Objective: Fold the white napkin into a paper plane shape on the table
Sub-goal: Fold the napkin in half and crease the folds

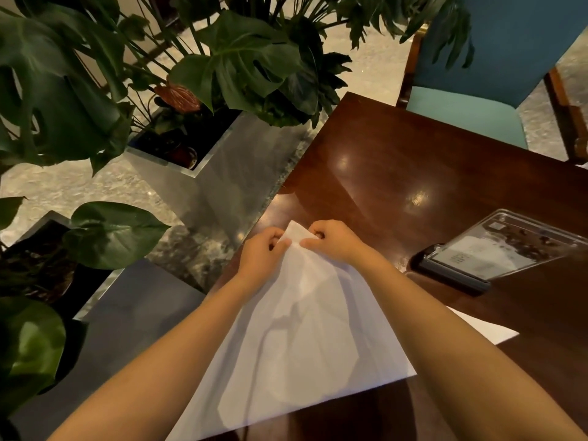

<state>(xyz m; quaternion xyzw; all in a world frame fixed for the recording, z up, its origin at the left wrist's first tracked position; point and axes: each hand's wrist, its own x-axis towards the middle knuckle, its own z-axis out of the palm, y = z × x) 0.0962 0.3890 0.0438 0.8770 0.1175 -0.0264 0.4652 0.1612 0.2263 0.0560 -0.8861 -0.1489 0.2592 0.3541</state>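
The white napkin (296,338) lies spread on the dark wooden table (413,160), narrowing to a point at its far end near the table's left edge. My left hand (264,253) pinches the left side of that far tip between thumb and curled fingers. My right hand (334,241) pinches the right side of the same tip, its fingers curled over the fabric. The two hands nearly touch. Both forearms lie along the napkin's sides, and the right one covers part of its right edge.
A clear acrylic stand with a printed card (496,246) lies on the table to the right. A teal chair (477,100) stands at the far side. Grey planters (203,173) with large-leaved plants (238,62) line the floor left of the table edge.
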